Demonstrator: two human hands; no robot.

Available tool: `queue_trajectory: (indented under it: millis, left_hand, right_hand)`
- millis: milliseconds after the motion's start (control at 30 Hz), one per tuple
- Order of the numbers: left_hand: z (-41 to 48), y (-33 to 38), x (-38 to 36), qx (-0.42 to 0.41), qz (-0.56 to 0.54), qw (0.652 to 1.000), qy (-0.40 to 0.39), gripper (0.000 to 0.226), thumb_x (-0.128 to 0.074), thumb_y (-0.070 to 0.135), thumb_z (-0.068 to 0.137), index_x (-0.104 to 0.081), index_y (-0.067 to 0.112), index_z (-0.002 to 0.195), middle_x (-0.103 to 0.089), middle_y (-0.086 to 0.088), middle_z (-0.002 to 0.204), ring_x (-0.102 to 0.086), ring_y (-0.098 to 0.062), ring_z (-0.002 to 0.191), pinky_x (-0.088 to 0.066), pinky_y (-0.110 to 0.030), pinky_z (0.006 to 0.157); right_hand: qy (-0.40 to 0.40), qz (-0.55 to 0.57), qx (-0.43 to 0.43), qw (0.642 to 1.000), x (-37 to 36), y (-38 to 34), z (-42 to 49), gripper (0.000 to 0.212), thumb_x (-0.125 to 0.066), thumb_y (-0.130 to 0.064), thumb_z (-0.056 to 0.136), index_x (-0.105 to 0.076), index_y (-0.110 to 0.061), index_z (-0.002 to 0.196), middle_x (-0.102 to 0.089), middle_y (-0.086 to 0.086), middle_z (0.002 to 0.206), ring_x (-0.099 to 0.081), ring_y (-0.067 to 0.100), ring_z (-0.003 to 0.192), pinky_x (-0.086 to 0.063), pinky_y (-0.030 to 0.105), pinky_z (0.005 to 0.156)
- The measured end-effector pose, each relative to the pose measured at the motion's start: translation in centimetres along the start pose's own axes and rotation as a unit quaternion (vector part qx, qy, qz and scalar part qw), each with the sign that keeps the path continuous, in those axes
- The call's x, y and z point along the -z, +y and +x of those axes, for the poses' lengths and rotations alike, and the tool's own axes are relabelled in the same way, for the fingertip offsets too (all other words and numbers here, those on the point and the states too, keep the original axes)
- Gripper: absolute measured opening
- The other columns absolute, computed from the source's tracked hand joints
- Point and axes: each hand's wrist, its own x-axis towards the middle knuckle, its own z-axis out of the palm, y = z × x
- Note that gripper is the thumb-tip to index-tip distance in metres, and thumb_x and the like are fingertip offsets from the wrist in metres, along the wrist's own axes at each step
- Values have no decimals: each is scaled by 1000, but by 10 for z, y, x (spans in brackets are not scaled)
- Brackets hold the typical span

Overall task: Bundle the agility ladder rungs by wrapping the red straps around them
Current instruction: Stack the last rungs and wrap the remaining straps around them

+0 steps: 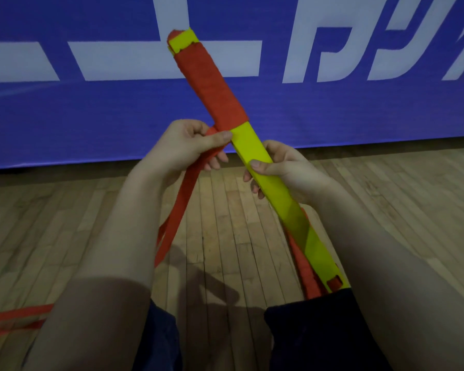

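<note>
Left hand [182, 145] grip pinches the fuzzy red strap [214, 84]; right hand [287, 167] grip clasps flat, stiff yellow rungs [255, 153].

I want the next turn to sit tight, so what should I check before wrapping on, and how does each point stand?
1. Right hand grips the yellow rungs below the wrap: ok.
2. Left hand pinches the red strap at the wrap's lower edge: ok.
3. Wound turns lie close, no yellow between them: ok.
4. Loose tail runs untangled to the floor: cannot tell, it leaves the view.
5. Strap bunch behind the rungs' near end clear of the path: cannot tell.
</note>
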Motion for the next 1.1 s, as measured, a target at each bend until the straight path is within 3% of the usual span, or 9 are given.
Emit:
queue_trajectory:
  millis: [300,400,467,567,700,800,867,1000,1100]
  left_hand:
    - [0,-4,-3,38,6,996,-74,15,-50,12,98,-54,2,88,-73,-9,68,-69,-18,55,-54,-24,51]
    - [3,-6,-10,26,-32,996,-85,15,-47,10,99,-53,1,90,-74,-11,74,-72,-22,65,-58,-26,58]
    - [4,-6,-15,14,-48,994,-93,16,-44,8,101,-54,1,92,-74,-12,77,-73,-23,73,-57,-25,62]
    - [3,-6,-19,-1,-55,994,-96,17,-40,5,101,-56,-2,99,-74,-14,82,-73,-22,76,-56,-23,63]
    - [3,-4,-28,-11,-12,999,-40,18,-43,-1,94,-60,-4,90,-70,-12,74,-63,-12,53,-43,-22,51]
    - [5,-3,-35,11,19,998,52,34,-57,28,89,-64,-2,73,-67,-9,54,-47,-11,37,-33,-22,43]
    - [7,-7,-37,17,58,990,126,54,-61,47,88,-63,-1,63,-55,-4,36,-40,-9,29,-32,-18,39]
    - [12,-18,-36,6,60,979,194,51,-63,41,88,-59,2,55,-48,2,29,-37,-8,27,-30,-16,38]
    - [17,-22,-32,5,31,982,185,45,-65,36,87,-56,8,53,-57,-3,38,-37,-8,29,-29,-19,37]
  right_hand:
    - [169,-151,-7,974,6,13,12,22,-58,-13,95,-46,-11,114,-61,7,80,-54,20,60,-45,32,56]
    - [187,-266,37,945,2,19,16,12,-54,-16,96,-43,-14,101,-50,3,76,-48,20,67,-40,34,62]
    - [198,-343,67,916,-1,21,17,11,-50,-13,96,-40,-11,100,-50,4,78,-49,26,73,-38,34,65]
    - [219,-457,75,859,-8,21,17,17,-46,-7,94,-42,-4,110,-53,19,106,-53,39,97,-44,47,80]
    - [247,-602,44,758,-18,24,20,30,-46,-4,92,-39,-7,121,-47,15,117,-50,38,107,-42,49,84]
    - [247,-655,42,713,-23,27,19,47,-46,-11,91,-34,-8,136,-45,14,122,-49,36,110,-42,47,86]
    - [237,-665,48,706,-30,28,18,61,-48,-15,88,-28,-7,145,-45,15,125,-48,37,111,-41,48,87]
    - [215,-663,56,715,-33,30,18,69,-51,-17,87,-22,-6,149,-43,17,127,-46,37,114,-40,47,88]
    - [199,-497,-10,845,-25,19,19,53,-65,-22,81,-46,-9,129,-51,12,117,-52,31,108,-44,35,82]
